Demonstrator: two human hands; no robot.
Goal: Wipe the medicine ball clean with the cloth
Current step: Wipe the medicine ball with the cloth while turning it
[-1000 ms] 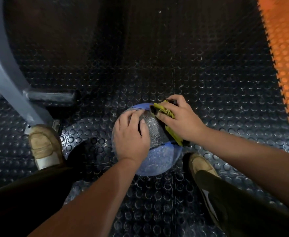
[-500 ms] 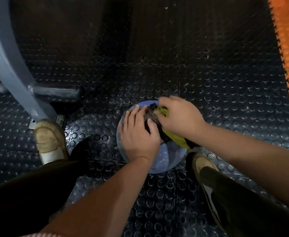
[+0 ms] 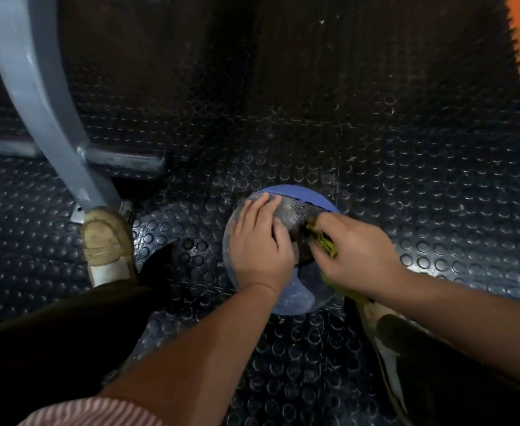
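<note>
1. Wiping, seen from the head view: the right hand (image 3: 357, 253) bunches the yellow cloth (image 3: 326, 244) in curled fingers and presses it onto the medicine ball (image 3: 295, 298), which sits on the studded rubber floor (image 3: 406, 149).
2. The left hand (image 3: 260, 241), fingers flat, rests on the ball just left of the grip. Firm downward pressure there seems best, so the strokes do not roll it.
3. Beyond the grip the floor lies open. The right shoe (image 3: 378, 318) sits close below the wrist. The grey frame leg (image 3: 37, 87) stands well to the left, past the left shoe (image 3: 106, 241).
</note>
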